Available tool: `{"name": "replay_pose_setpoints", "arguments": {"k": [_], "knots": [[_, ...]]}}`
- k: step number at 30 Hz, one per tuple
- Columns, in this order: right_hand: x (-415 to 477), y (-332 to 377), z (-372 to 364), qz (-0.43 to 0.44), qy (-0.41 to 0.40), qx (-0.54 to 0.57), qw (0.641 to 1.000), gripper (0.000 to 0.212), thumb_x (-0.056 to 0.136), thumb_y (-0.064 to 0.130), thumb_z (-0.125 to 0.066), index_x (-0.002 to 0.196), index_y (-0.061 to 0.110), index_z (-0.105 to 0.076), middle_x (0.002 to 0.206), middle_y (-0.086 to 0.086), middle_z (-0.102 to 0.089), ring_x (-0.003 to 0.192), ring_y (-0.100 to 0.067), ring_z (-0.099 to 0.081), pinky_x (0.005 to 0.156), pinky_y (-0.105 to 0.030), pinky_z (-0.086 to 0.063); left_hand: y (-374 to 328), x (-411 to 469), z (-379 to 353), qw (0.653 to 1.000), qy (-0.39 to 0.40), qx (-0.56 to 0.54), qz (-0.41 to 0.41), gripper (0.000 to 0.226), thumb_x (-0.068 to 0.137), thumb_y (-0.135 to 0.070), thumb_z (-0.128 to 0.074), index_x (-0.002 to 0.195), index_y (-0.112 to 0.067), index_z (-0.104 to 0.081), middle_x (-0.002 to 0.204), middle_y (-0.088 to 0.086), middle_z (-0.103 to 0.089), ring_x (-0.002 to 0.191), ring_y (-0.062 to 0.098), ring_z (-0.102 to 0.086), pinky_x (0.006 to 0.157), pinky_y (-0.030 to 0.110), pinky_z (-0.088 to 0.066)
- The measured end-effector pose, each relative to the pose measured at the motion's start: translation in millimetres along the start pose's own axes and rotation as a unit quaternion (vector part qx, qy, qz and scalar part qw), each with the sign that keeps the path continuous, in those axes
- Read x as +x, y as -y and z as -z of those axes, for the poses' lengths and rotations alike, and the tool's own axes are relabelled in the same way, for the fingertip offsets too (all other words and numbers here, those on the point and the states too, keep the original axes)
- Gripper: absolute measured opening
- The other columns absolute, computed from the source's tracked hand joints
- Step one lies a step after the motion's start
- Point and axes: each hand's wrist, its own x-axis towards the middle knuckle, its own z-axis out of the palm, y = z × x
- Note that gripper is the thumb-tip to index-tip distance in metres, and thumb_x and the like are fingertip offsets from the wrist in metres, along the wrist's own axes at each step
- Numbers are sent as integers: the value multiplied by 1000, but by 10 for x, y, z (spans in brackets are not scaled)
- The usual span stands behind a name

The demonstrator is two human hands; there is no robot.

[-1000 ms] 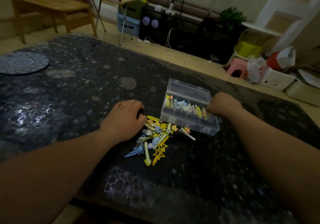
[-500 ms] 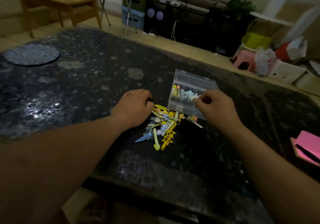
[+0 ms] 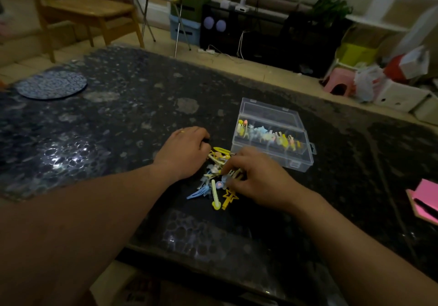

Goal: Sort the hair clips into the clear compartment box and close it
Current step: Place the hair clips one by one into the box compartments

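Hair clips (image 3: 215, 194), small pastel yellow, blue and pink, lie heaped on the dark table (image 3: 118, 128) just beside the open clear box (image 3: 272, 156), which holds more. The right hand (image 3: 258, 177) pinches some. The left hand (image 3: 184, 151) curls beside them, its grip unclear.

Nothing legible here — no word, number or brand comes through anywhere in the frame. At the bottom edge, left of centre, a pale surface (image 3: 139, 291) below the table (image 3: 118, 121) carries dark marks that could be print — too blurred and dim to read a single letter.
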Motion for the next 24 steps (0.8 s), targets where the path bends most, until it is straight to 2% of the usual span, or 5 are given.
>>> {"name": "replay_pose_setpoints", "arguments": {"k": [3, 9, 14, 24], "knots": [[-3, 29, -39, 0, 6, -13, 1000, 27, 94, 53, -74, 116, 37, -71, 109, 10, -55, 103, -10, -54, 85, -38, -54, 3, 7, -9, 1000, 0, -1, -2, 43, 94, -34, -37, 125, -22, -64, 128, -2, -65, 118, 19, -57, 108, 42, -42], [10, 43, -30, -8, 4, -39, 999, 22, 98, 45, -71, 115, 31, -69, 113, 5, -56, 108, -17, -53, 86, -38, -50, 14, 7, -18, 1000, -8, -4, -4, 50, 89, -39, -32, 122, -22, -65, 127, -2, -66, 117, 19, -58, 106, 41, -44], [9, 62, -38, -13, -5, -34, 999, 19, 101, 46, -66, 112, 31, -70, 111, 7, -56, 106, -15, -54, 87, -41, -52, 31, 18, -30, 1000, -12, 3, -5, 45, 90, -36, -37, 123, -23, -65, 125, -3, -67, 115, 18, -58, 104, 42, -45], [14, 63, -13, -12, -17, -26, 999, 14, 106, 34, -61, 110, 26, -71, 110, 5, -61, 105, -17, -55, 86, -44, -53, 15, 8, -14, 1000, -9, 6, -4, 50, 89, -38, -35, 125, -21, -65, 128, -2, -67, 116, 19, -59, 106, 42, -45]]}}
